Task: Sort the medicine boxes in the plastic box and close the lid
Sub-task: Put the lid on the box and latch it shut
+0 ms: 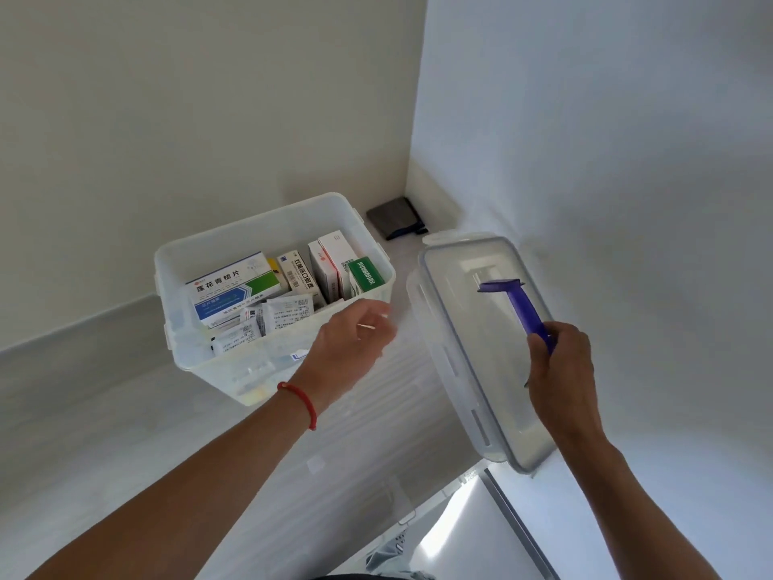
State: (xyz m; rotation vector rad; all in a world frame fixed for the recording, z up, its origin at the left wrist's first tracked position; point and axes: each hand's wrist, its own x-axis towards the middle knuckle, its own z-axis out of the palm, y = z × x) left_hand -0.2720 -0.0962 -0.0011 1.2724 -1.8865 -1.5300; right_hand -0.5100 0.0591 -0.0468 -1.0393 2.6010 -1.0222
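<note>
Looking like the closing step, the right hand (562,370) had its grip curled round the purple handle (525,309) of the lid (468,370), held beside the plastic box (200,353) of medicine boxes (234,286) on the surface, left hand (355,332) loosely spread at its rim, so next I'd swing it over and press down

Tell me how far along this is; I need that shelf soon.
Done: medicine boxes sit inside the plastic box. In hand: right hand grips the lid by its purple handle; left hand hovers at the rim. Left: fit the lid.
</note>
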